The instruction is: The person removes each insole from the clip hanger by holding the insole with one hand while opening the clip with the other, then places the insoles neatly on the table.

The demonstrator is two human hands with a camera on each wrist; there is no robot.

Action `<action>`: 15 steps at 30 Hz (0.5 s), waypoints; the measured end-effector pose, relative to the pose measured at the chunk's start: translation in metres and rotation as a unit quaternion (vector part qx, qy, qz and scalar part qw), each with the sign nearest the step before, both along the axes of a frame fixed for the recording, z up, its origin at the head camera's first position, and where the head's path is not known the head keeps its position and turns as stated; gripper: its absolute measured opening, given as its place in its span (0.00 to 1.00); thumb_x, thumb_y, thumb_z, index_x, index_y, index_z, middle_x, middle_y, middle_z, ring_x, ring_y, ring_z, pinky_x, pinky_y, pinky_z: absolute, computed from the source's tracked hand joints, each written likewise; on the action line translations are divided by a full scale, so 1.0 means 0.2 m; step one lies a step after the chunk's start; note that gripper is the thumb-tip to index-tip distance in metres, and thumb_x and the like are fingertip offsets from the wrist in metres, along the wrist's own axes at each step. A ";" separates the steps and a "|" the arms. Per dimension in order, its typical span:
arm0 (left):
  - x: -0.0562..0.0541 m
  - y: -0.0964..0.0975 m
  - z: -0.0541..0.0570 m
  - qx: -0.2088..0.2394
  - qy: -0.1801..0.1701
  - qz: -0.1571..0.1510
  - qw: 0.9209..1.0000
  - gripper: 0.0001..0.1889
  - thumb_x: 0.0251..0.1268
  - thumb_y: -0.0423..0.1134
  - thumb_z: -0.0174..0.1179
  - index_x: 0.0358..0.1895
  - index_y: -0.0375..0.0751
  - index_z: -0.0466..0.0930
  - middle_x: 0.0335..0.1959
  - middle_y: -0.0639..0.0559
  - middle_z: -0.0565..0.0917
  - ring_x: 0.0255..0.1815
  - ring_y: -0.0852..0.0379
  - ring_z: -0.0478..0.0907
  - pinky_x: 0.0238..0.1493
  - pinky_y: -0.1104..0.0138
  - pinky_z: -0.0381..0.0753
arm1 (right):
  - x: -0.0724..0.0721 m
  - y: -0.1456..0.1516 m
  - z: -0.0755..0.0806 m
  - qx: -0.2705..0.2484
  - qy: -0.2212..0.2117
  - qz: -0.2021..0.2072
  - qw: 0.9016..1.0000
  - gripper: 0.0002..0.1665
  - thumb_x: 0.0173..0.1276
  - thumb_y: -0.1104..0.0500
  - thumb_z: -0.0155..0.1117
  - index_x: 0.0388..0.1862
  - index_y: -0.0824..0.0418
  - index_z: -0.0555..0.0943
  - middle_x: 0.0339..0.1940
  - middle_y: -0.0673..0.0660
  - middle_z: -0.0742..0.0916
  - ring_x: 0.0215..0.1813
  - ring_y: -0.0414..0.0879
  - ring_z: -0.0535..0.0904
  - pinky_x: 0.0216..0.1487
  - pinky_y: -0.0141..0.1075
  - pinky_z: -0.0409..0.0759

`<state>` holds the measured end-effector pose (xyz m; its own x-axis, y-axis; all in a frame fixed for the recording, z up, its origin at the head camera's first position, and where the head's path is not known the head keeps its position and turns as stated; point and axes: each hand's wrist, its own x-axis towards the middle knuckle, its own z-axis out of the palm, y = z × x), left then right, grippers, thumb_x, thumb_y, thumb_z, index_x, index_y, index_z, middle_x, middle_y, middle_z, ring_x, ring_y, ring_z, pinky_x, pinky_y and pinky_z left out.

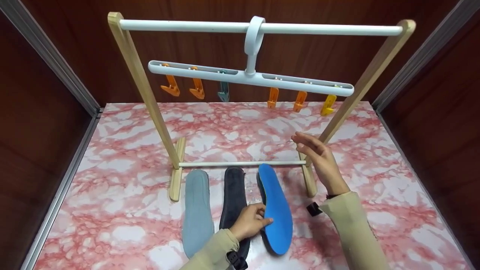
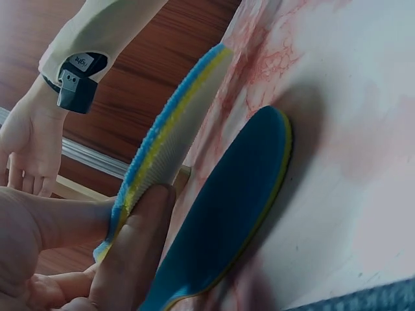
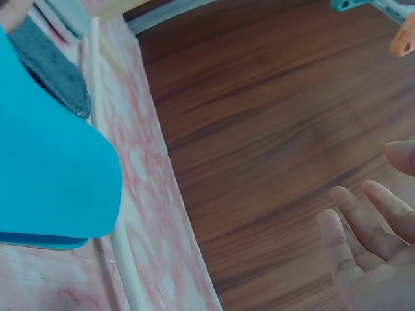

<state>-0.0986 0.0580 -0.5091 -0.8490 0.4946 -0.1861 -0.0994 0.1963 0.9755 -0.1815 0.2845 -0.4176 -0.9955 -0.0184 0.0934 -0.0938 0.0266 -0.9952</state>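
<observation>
My left hand (image 1: 248,222) pinches the near side edge of a blue insole (image 1: 279,221) between thumb and fingers. The left wrist view shows this insole (image 2: 170,129) edge-on, with a yellow layer and a pale ribbed underside, raised over a second blue insole (image 2: 227,194) on the table. In the head view the upper insole mostly hides the lower one. My right hand (image 1: 324,163) is in the air in front of the rack's right post, fingers slightly bent and holding nothing. Left of the blue pair lie a dark grey insole (image 1: 234,195) and a light grey insole (image 1: 197,213).
A wooden rack (image 1: 150,101) with a white top rail stands on the marbled pink table (image 1: 123,210). From the rail hangs a tilted white hanger (image 1: 240,77) with several orange clips (image 1: 273,98), a green clip (image 1: 224,92) and a yellow clip (image 1: 328,105). Dark wood panels (image 1: 442,97) enclose the table.
</observation>
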 end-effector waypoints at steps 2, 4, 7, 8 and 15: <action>0.00 0.00 -0.01 0.002 -0.011 0.003 1.000 0.10 0.59 0.26 0.62 0.29 0.36 0.69 0.20 0.55 0.63 0.19 0.62 0.59 0.24 0.72 0.60 | 0.00 0.00 0.00 0.004 0.001 0.003 1.000 0.27 0.69 0.58 0.61 0.66 0.65 0.71 0.61 0.57 0.81 0.65 0.43 0.73 0.65 0.34 0.68; -0.01 0.00 -0.01 0.003 -0.019 0.003 1.000 0.11 0.59 0.27 0.62 0.29 0.37 0.68 0.21 0.55 0.63 0.19 0.62 0.59 0.25 0.71 0.60 | 0.00 0.00 -0.01 0.014 0.003 0.003 1.000 0.27 0.69 0.57 0.61 0.65 0.63 0.72 0.62 0.60 0.79 0.64 0.43 0.73 0.64 0.33 0.68; -0.01 0.00 -0.02 0.004 -0.025 0.001 1.000 0.12 0.59 0.27 0.62 0.28 0.38 0.65 0.21 0.55 0.62 0.19 0.62 0.59 0.25 0.71 0.60 | 0.00 -0.01 -0.01 0.026 0.005 0.002 1.000 0.26 0.69 0.55 0.61 0.65 0.61 0.73 0.64 0.63 0.78 0.64 0.42 0.73 0.63 0.33 0.70; -0.01 0.00 -0.02 0.005 -0.026 -0.001 1.000 0.14 0.60 0.27 0.62 0.27 0.38 0.64 0.20 0.55 0.60 0.19 0.61 0.58 0.25 0.70 0.59 | 0.00 -0.01 -0.01 0.027 0.006 0.003 1.000 0.26 0.69 0.56 0.61 0.65 0.61 0.73 0.64 0.63 0.78 0.64 0.42 0.74 0.62 0.33 0.71; 0.00 0.00 -0.03 0.020 -0.031 0.000 0.999 0.19 0.59 0.27 0.62 0.24 0.40 0.58 0.17 0.57 0.54 0.16 0.61 0.51 0.23 0.69 0.55 | 0.00 -0.01 -0.03 0.018 0.010 0.004 1.000 0.26 0.70 0.57 0.60 0.65 0.62 0.73 0.61 0.59 0.80 0.63 0.43 0.74 0.61 0.33 0.73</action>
